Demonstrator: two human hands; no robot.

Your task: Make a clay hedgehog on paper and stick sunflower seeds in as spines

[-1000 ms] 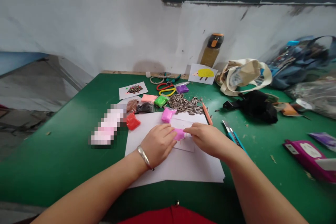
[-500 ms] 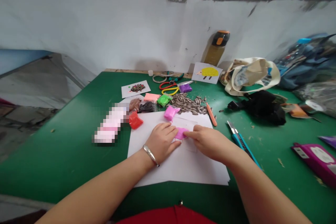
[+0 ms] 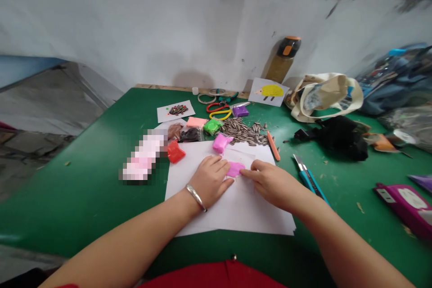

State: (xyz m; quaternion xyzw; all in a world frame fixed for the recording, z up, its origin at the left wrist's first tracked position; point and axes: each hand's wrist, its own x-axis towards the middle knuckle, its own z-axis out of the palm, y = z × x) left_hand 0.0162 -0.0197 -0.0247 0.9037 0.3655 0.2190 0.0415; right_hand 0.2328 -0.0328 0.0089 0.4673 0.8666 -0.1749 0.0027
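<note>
A flat lump of pink clay (image 3: 235, 169) lies on a small white card (image 3: 245, 158) set on larger white paper (image 3: 236, 209). My left hand (image 3: 211, 181), with a silver bangle at the wrist, rests curled on the paper, and its fingertips press the clay's left edge. My right hand (image 3: 270, 183) lies beside it, fingers together, with the fingertip touching the clay's right end. A second bag of pink clay (image 3: 220, 142) sits just beyond the card.
On the green table (image 3: 84, 180) lie red (image 3: 175, 151), green (image 3: 212, 126) and purple (image 3: 240, 111) clay bags, sunflower seeds (image 3: 241, 131), an orange stick (image 3: 273, 146), a blue utility knife (image 3: 308, 177), scissors (image 3: 219, 110), a canvas bag (image 3: 324, 96) and a purple case (image 3: 405, 202).
Both hands stay on the pink clay. It looks flatter and more spread on the card than a second ago. The camera has shifted slightly.
</note>
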